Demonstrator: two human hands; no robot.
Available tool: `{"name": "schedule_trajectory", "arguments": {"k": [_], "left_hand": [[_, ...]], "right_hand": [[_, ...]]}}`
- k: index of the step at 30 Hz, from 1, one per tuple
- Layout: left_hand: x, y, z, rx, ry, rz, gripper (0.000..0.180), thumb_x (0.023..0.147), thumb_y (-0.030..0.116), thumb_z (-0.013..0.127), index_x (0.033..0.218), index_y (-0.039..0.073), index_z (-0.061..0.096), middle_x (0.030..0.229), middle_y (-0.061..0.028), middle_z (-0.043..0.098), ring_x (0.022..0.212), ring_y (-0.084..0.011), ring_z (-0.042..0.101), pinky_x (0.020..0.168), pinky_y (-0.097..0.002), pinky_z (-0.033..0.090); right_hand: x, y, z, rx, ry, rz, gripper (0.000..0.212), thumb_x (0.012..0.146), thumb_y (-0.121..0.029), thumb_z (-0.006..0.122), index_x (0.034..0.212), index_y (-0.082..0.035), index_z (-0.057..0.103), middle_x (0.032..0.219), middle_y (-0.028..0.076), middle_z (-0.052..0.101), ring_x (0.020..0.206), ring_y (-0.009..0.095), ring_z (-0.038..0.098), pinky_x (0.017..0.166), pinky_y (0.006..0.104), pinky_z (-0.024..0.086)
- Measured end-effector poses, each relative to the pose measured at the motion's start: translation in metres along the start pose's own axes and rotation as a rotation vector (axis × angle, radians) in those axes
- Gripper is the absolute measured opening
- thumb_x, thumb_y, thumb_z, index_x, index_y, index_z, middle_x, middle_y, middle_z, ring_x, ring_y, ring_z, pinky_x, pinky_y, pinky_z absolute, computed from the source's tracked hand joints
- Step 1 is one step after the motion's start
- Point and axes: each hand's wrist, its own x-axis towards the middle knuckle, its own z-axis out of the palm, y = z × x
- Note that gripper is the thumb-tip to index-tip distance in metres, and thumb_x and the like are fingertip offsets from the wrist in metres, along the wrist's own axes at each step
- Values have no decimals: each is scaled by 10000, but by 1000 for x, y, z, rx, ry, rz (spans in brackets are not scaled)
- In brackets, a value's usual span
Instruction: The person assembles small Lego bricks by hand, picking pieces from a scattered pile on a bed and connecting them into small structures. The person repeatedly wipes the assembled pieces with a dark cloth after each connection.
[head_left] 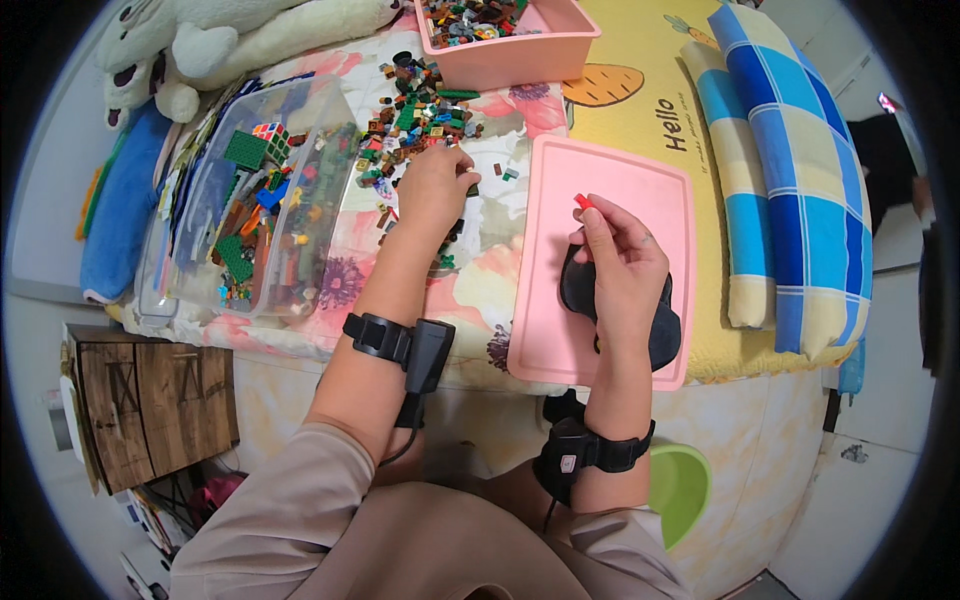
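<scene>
A small red toy brick [583, 201] is pinched between the thumb and fingers of my right hand [625, 255]. That hand hovers over a pink lid [535, 340], on which lies a black, soft-looking curved item [577, 285] partly covered by my hand and wrist. My left hand [432, 195] is at the near part of a loose heap of mixed toy bricks [420, 120], mostly green, brown and red. Its fingers are curled together; whatever is between them is too small or hidden to name. A few single bricks [510, 174] lie just right of it on the flowered cloth.
Left of the heap stands a clear plastic box [180, 250] with bricks and a puzzle cube. A pink bin [515, 65] of bricks sits at the back. Checked blue cushions [790, 180] lie right, a white plush toy [190, 45] far left. Below is a green basin [680, 490].
</scene>
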Motion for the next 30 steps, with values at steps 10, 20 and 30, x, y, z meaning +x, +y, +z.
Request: {"name": "schedule_trajectory", "arguments": {"k": [10, 20, 30], "left_hand": [[-26, 76, -47, -1117, -248, -166, 237, 876, 33, 727, 1108, -15, 706, 929, -55, 713, 853, -120, 681, 733, -255, 548], [-40, 92, -49, -965, -177, -182, 240, 848, 12, 749, 1085, -14, 727, 1009, -87, 719, 902, -124, 676, 784, -256, 559], [-39, 90, -50, -1033, -151, -4, 177, 904, -4, 668, 1061, 14, 750, 1049, -83, 712, 897, -121, 686, 780, -241, 565]], "right_hand": [[3, -4, 1, 346, -15, 215, 360, 952, -45, 652, 1284, 83, 594, 1079, 142, 699, 860, 154, 693, 789, 238, 563], [0, -3, -1, 230, -96, 157, 319, 967, -70, 639, 1261, 50, 620, 1089, 143, 700, 870, 141, 683, 759, 238, 565], [-1, -5, -1, 230, -150, 179, 323, 994, -136, 625, 1259, 49, 624, 1065, 114, 704, 842, 114, 667, 718, 226, 544]]}}
